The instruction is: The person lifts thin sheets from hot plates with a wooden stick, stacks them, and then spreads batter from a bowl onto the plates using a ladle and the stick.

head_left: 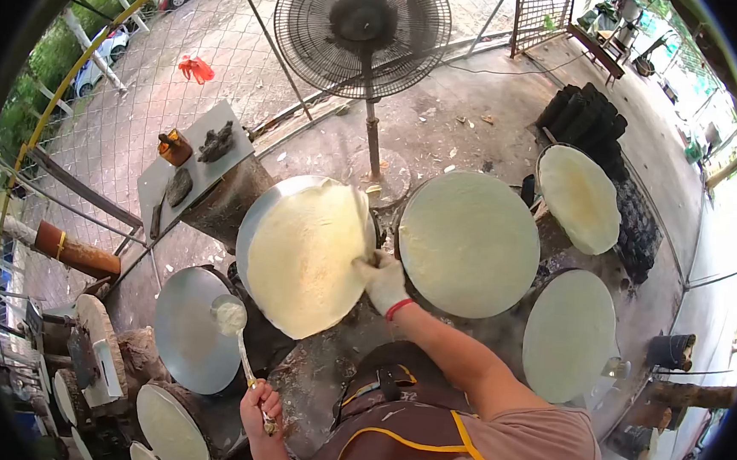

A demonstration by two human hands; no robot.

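My left hand [259,403] is nearest me, fingers wrapped tight around the handle of a ladle [241,341]. Its bowl, filled with white batter, hangs over the bare grey pan [190,333] just ahead of that hand. Below and left of it sits another pan [171,430] coated pale cream.

My right hand [382,280], in a white glove with a red cuff, reaches forward to the right rim of the middle pan [254,213]. The gloved fingers are pinched on the edge of the crepe [303,255] that covers this pan, and that edge is curled up off the metal along the right side. The crepe is yellowish, more so than the others.

To the right, three more pans are each fully covered by a thin pale sheet: one [468,244] just beside my glove, one [568,334] nearer my right elbow, one [579,198] farther off by a stack of black charcoal [586,117].

Beyond the pans stands a fan [361,29] on the concrete floor. At far left a small grey board [194,162] carries a brown bottle [174,146].
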